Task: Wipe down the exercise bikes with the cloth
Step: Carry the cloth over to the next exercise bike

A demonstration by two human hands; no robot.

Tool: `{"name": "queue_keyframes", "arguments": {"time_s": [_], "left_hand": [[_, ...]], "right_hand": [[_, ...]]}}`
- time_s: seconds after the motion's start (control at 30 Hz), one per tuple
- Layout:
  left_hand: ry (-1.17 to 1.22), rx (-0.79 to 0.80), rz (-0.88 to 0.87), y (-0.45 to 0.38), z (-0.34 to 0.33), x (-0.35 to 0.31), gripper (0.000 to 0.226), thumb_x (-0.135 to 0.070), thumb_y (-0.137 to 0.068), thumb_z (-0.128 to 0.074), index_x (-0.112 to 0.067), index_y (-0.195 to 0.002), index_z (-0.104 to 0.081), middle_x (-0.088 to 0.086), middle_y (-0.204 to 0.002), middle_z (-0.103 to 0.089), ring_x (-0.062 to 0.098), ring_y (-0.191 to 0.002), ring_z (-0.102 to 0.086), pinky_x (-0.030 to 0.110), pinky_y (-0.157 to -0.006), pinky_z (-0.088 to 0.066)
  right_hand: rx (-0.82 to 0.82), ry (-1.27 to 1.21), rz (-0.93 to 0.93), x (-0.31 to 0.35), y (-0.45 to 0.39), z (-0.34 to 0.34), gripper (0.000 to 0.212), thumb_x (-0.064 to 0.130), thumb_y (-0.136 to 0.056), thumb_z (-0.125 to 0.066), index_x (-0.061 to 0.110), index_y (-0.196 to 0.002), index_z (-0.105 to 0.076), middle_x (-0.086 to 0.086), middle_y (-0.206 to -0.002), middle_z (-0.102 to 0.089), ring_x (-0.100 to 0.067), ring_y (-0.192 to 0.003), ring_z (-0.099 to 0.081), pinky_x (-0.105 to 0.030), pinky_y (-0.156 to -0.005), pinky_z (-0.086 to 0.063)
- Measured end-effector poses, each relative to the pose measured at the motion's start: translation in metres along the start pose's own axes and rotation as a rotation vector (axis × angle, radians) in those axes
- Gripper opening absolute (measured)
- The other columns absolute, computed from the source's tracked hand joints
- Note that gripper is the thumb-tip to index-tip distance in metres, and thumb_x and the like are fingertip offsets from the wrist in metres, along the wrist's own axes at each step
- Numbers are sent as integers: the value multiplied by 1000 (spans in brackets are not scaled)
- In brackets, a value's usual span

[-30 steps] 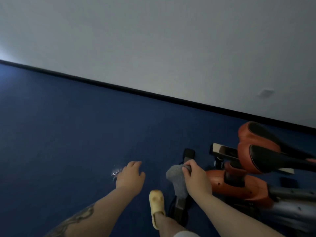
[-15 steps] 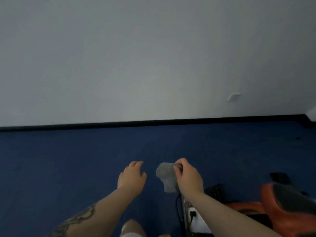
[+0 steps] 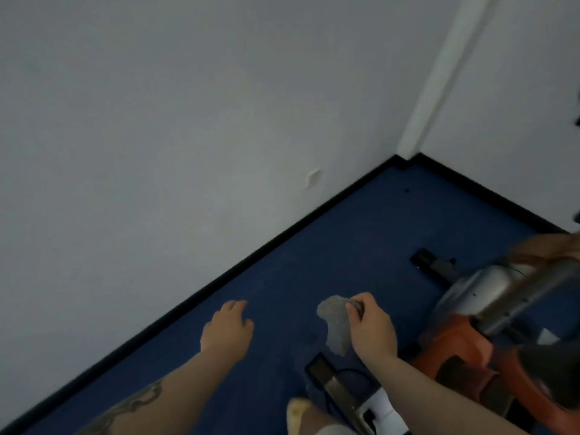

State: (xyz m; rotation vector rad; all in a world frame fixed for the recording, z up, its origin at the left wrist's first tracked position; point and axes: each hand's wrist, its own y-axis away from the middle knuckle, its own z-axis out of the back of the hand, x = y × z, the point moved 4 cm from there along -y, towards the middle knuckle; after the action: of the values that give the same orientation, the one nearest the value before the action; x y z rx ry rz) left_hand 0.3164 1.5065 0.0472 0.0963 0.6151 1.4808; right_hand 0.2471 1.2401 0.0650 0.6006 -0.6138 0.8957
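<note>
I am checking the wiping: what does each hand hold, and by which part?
The right hand grips the grey cloth by its upper edge; the rest hangs. The left hand holds nothing.

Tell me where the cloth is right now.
In the head view the grey cloth hangs low and right of centre, pinched in the right hand, over the blue carpet, just left of the orange exercise bike.

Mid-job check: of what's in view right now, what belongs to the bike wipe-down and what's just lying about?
Belongs to the job:
- grey cloth, pinched in the right hand, hanging above the floor
- orange and silver exercise bike at right, not touched by the cloth
- left hand, holding nothing

Just there:
- black cable by the bike's base
- yellow slipper
- blue carpet
</note>
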Motion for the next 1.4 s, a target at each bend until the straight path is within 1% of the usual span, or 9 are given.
{"name": "queue_keyframes", "arguments": {"time_s": [0.2,0.33,0.5,0.7,0.93,1.0,1.1,1.23,1.4], "left_hand": [[-27,32,-272,-85,19,-95,50,-31,-98,-39,-22,-147,-32,-3,-154,-31,18,-133,-40,34,-105,-38],[-73,45,-415,-135,38,-150,50,-30,-97,-40,-21,-147,-33,-3,-153,-32,17,-132,-41,32,-106,-37],[-31,78,-488,-195,55,-210,50,-29,-98,-42,-20,-146,-34,-1,-151,-35,18,-132,-42,34,-106,-36],[-103,173,-622,-262,51,-279,51,-30,-97,-43,-21,-146,-33,-3,-152,-33,16,-134,-39,33,-108,-35],[-98,260,-910,-340,78,-414,50,-31,-98,-44,-23,-146,-34,-6,-152,-32,14,-132,-41,33,-108,-37],[-68,273,-1006,-357,84,-458,49,-30,-98,-45,-22,-146,-35,-5,-152,-33,14,-132,-41,33,-108,-37],[8,327,-1071,-363,83,-515,48,-29,-98,-46,-23,-145,-36,-6,-151,-35,13,-131,-42,36,-108,-37],[121,443,-1198,-335,66,-591,47,-26,-97,-49,-25,-143,-39,-9,-148,-38,10,-129,-42,33,-109,-37],[281,514,-1351,-296,54,-686,45,-26,-96,-52,-32,-140,-41,-16,-144,-38,3,-130,-38,29,-110,-34]], "right_hand": [[-179,-82,-192,-13,-62,23,13,31,-97,-47,23,-87,-52,3,-80,-63,-15,-72,-60,-36,-63,-52],[-275,-150,-220,-9,-116,46,12,31,-97,-48,26,-87,-52,5,-81,-64,-10,-72,-59,-33,-61,-51],[-411,-181,-262,1,-170,84,12,31,-97,-48,23,-89,-52,7,-81,-60,-8,-73,-56,-30,-57,-46],[-562,-219,-334,-4,-230,122,11,33,-96,-50,28,-87,-52,12,-80,-60,-3,-73,-56,-26,-56,-45],[-927,-349,-472,-15,-289,189,8,30,-94,-54,24,-89,-55,7,-81,-62,-8,-77,-59,-20,-56,-40],[-1047,-401,-499,-16,-300,214,7,29,-94,-55,24,-90,-56,9,-79,-61,-4,-76,-58,-16,-55,-38],[-1222,-492,-507,-16,-305,246,5,27,-94,-57,23,-90,-58,12,-79,-62,-1,-74,-59,-12,-55,-39],[-1373,-552,-446,-16,-302,295,5,23,-93,-59,23,-89,-62,8,-82,-67,8,-75,-62,-5,-58,-45],[-1557,-690,-365,-25,-312,354,6,20,-93,-60,17,-93,-65,1,-90,-69,-8,-83,-67,-18,-67,-51]]}}
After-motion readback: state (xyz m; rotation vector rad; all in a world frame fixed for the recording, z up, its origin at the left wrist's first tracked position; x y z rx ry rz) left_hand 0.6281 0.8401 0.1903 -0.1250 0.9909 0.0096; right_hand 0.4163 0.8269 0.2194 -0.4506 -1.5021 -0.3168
